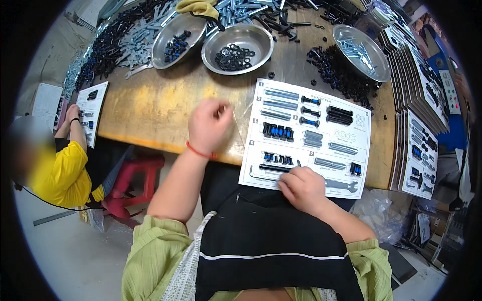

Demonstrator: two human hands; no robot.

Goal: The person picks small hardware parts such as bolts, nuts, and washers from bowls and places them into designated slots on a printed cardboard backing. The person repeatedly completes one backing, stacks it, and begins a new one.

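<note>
A white printed card (316,108) lies at the table's front edge, bearing metal rods, black bolts with blue patches, pale rings and a grey wrench (341,186). My right hand (305,189) rests on the card's lower part with its fingers curled. A small dark piece (299,163) shows just above those fingertips; whether they grip it is unclear. Left of the card, over the table edge, my left hand (211,128) is closed with a red cord on its wrist. Something dark shows between its fingers, too small to name.
Behind the card stand metal bowls of black washers (236,52), blue-marked screws (175,46) and silver screws (359,52). Heaped black bolts (334,67) lie beside it. Stacked filled cards (419,75) stand at right. A person in yellow (63,170) works at far left, near a red stool (145,173).
</note>
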